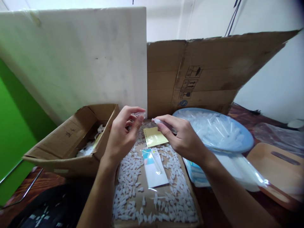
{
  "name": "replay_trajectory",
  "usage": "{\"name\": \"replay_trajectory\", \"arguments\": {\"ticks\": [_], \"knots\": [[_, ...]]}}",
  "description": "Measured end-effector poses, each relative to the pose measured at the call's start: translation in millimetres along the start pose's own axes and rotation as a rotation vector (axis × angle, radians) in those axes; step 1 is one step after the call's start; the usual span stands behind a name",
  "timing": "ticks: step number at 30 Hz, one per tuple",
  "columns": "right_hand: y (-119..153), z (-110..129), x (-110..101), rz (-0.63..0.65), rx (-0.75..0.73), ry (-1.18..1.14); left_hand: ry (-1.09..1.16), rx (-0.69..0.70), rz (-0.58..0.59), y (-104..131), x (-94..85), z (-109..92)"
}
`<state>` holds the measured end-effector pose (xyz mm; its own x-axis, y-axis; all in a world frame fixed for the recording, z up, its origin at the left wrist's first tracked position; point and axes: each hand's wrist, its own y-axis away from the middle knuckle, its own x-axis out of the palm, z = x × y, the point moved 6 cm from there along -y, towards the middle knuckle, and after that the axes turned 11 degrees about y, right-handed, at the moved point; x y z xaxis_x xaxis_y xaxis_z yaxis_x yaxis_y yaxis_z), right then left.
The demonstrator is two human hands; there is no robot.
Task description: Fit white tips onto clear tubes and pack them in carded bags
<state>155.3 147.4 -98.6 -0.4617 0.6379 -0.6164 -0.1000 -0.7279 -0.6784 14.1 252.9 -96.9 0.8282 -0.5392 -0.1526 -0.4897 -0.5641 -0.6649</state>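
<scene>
My left hand [124, 134] is closed, with a small clear plastic piece [140, 114] pinched between thumb and fingertips. A short way to the right, my right hand [180, 134] grips a small white nozzle tip [156, 121]; a clear part seems to continue behind the fingers. The two pieces are apart. Below them is a cardboard surface [144, 198] strewn with many small white nozzle tips [128, 177]. On it lie a yellow paper slip [154, 137], partly behind my right hand, and a clear packet with a white and teal card [155, 172].
An open cardboard box [64, 163] with papers stands left. At right, a blue basin [247, 145] full of clear tubes rests above stacked plastic packs [199, 177], beside an orange-tan tray [268, 161]. A white board [78, 60] and a large carton [209, 66] stand behind.
</scene>
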Motion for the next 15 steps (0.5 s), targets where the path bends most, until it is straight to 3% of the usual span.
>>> {"name": "replay_trajectory", "arguments": {"ticks": [11,15], "knots": [[4.0,-5.6,-1.9,-0.056,0.005,0.068,-0.01,0.017,-0.03,-1.7,-4.3,4.7],[2.7,-8.4,-3.0,-0.078,0.036,0.063,-0.005,0.04,0.008,-2.1,-3.1,3.6]]}}
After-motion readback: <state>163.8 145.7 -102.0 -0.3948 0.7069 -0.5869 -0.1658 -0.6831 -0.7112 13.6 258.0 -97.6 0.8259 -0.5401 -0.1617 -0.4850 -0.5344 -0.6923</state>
